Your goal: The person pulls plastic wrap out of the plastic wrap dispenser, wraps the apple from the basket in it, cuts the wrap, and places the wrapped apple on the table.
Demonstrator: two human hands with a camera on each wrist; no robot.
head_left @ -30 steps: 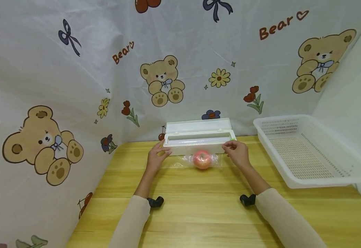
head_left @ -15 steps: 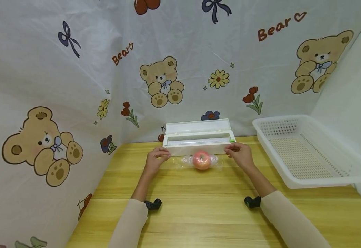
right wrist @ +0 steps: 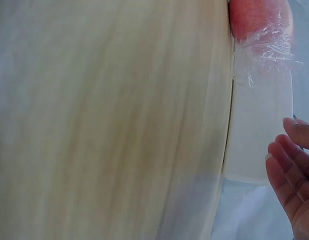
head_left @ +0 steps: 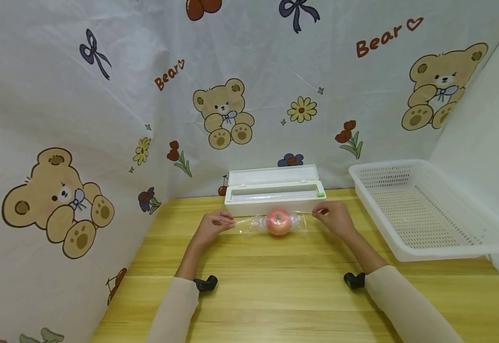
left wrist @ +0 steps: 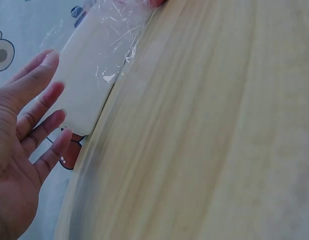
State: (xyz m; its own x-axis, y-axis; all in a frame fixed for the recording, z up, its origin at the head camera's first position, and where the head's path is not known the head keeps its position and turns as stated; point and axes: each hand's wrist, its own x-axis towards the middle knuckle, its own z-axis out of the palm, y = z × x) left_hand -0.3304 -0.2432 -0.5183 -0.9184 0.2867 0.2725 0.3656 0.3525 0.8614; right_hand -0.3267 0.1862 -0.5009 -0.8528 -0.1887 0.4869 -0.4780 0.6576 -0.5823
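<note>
A red apple (head_left: 278,222) lies on the table in front of the long white dispenser box, with clear plastic wrap (head_left: 252,224) around it and loose film out to both sides. My left hand (head_left: 211,227) pinches the film's left end between thumb and index finger, the other fingers spread. At the opposite end, my right hand (head_left: 334,217) pinches the film by its upper corner. Thin stretched strands run from the fingertips toward the apple. Crinkled film (right wrist: 264,50) hugs the apple in the right wrist view; in the left wrist view only a sliver of the apple shows.
Behind the apple stands the white dispenser box (head_left: 249,208), its lid (head_left: 273,175) raised, a film roll and a green slider inside. A white perforated basket (head_left: 408,240) sits at the right. Bear-print cloth (head_left: 270,62) hangs behind the wooden table (head_left: 275,295).
Both hands have come away from the box front, slightly outward and toward the person. The film ends, lying flat before, are now drawn out toward the fingertips. The apple stays in place.
</note>
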